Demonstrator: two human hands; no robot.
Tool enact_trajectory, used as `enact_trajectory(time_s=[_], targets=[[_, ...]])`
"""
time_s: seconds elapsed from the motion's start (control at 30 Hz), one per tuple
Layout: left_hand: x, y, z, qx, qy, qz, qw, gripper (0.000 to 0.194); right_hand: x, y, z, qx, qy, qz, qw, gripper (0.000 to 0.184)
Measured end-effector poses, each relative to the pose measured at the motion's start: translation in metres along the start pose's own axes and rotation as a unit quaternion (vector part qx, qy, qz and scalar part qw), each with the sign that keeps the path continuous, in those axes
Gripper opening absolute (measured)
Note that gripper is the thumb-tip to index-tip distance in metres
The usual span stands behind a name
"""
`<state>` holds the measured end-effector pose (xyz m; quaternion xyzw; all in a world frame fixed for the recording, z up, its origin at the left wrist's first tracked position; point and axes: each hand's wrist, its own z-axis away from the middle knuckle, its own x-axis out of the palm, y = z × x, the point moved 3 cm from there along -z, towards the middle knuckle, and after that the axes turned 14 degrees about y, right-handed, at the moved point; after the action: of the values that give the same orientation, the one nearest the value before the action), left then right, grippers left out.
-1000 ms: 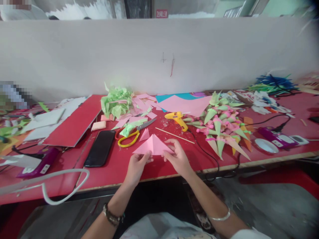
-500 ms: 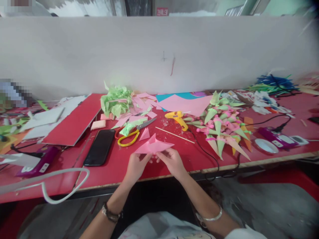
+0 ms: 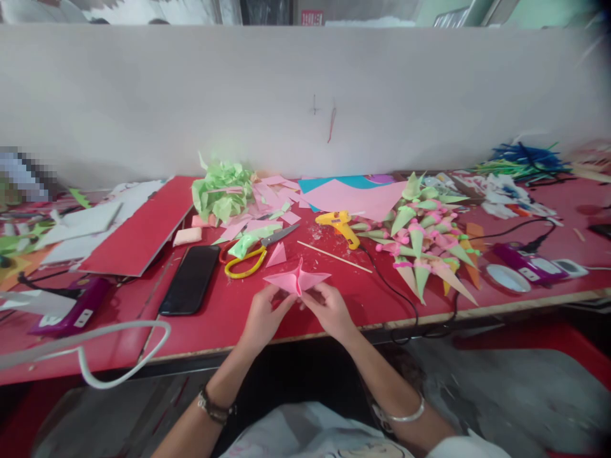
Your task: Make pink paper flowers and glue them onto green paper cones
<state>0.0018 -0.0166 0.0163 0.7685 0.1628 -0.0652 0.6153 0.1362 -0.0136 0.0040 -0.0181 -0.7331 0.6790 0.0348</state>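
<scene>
A folded pink paper piece (image 3: 296, 280) with pointed flaps to left and right is held near the table's front edge. My left hand (image 3: 265, 315) pinches its lower left side, and my right hand (image 3: 329, 312) pinches its lower right side. The thumbs meet close to its lower middle, where a fold stands up. Just beyond it lies a small folded pink triangle (image 3: 276, 255). Yellow-handled scissors (image 3: 246, 262) rest to the left of that triangle, and a thin wooden stick (image 3: 334, 256) lies to its right.
A black phone (image 3: 189, 280) lies left of my hands. Behind are a yellow glue gun (image 3: 340, 228) with a trailing cord, crumpled green paper (image 3: 223, 194) and pink paper sheets (image 3: 356, 198). Folded paper flowers (image 3: 420, 232) are heaped at right, near a purple power strip (image 3: 529, 264).
The pink paper's flaps have been drawn together at the middle, so a narrow upright fold now shows between two side points. Both hands stay in nearly the same place.
</scene>
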Motion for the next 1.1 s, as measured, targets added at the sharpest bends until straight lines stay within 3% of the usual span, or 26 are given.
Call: enact_trajectory(time_s=[0.2, 0.33, 0.5, 0.67, 0.83, 1.0, 1.1], targets=[[-0.004, 0.000, -0.001, 0.087, 0.016, -0.126, 0.988, 0.017, 0.000, 0.004, 0.000, 0.000, -0.006, 0.006, 1.000, 0.018], [-0.005, 0.004, -0.003, 0.130, -0.050, -0.145, 0.980, 0.017, -0.001, 0.005, 0.000, -0.022, -0.024, 0.048, 0.998, 0.018], [-0.007, 0.016, 0.000, 0.165, -0.116, -0.128, 0.971, 0.025, 0.001, -0.002, 0.002, -0.102, -0.031, 0.116, 0.988, 0.018], [-0.003, 0.011, 0.003, 0.110, -0.065, -0.121, 0.984, 0.019, 0.007, -0.014, 0.007, -0.171, -0.081, 0.148, 0.971, 0.020], [0.001, 0.007, 0.002, 0.106, -0.037, -0.058, 0.992, 0.018, 0.004, -0.017, 0.009, -0.183, -0.060, 0.159, 0.968, 0.027], [0.000, -0.001, 0.000, 0.022, 0.010, -0.004, 1.000, 0.020, -0.001, -0.013, 0.005, -0.114, -0.038, 0.068, 0.990, 0.020], [0.003, -0.003, 0.001, -0.010, 0.016, -0.007, 1.000, 0.023, -0.005, -0.010, 0.001, -0.065, 0.025, 0.027, 0.997, 0.017]])
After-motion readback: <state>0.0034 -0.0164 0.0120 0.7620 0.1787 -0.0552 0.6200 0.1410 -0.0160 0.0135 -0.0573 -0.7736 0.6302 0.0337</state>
